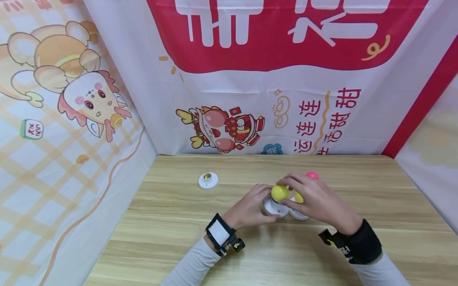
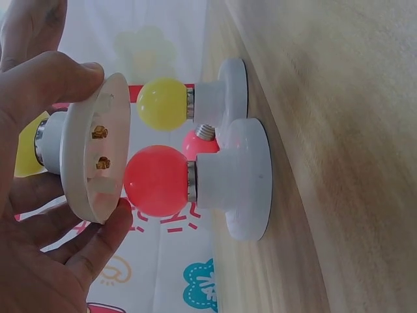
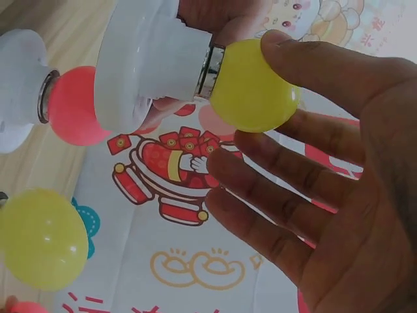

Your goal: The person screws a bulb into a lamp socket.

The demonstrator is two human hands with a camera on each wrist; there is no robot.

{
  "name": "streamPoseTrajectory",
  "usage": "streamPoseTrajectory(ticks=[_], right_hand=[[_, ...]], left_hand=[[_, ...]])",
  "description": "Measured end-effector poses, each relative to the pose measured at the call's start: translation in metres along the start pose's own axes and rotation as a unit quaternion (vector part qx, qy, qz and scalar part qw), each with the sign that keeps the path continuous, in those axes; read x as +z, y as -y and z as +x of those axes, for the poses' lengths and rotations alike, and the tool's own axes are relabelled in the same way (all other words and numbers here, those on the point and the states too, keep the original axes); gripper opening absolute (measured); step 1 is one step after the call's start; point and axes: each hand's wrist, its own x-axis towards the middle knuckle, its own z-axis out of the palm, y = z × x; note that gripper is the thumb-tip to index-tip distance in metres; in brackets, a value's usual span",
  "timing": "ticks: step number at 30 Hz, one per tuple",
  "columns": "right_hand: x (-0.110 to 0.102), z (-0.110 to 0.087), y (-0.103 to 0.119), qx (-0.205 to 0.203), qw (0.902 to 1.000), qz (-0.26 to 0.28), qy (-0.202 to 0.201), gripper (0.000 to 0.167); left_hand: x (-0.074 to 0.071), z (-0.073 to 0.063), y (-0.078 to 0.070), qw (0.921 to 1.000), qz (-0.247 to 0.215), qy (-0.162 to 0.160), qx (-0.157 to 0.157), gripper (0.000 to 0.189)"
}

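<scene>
Yellow bulb [image 3: 254, 85] sits right in line with its white base [image 3: 130, 72]

Right fingers [image 3: 287, 163] pinching the bulb, left fingers [image 2: 104, 241] gripping the base, all up off the table [image 1: 161, 198].

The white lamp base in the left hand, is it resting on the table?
No, the left wrist view shows the left hand holding the lamp base off the table.

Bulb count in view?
4: yellow bulb pinched by right hand, on white base held by left hand; second yellow bulb and red bulb, each on a standing base; loose red bulb behind. Hands may hide more.
</scene>
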Motion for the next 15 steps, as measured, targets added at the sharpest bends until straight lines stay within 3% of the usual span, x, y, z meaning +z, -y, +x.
streamPoseTrajectory(ticks=[8, 15], right_hand=[[0.0005, -0.0005, -0.0009, 0.006, 1.0000, -0.002, 0.001, 0.057], [-0.0021, -0.0017, -0.0012, -0.044, 0.9989, 0.016, 0.009, 0.062]], left_hand=[[0.0012, -0.0002, 0.0002, 1.0000, 0.000, 0.001, -0.003, 0.076], [-0.0002, -0.0011, -0.0008, 0.9999, 0.005, -0.001, -0.008, 0.078]])
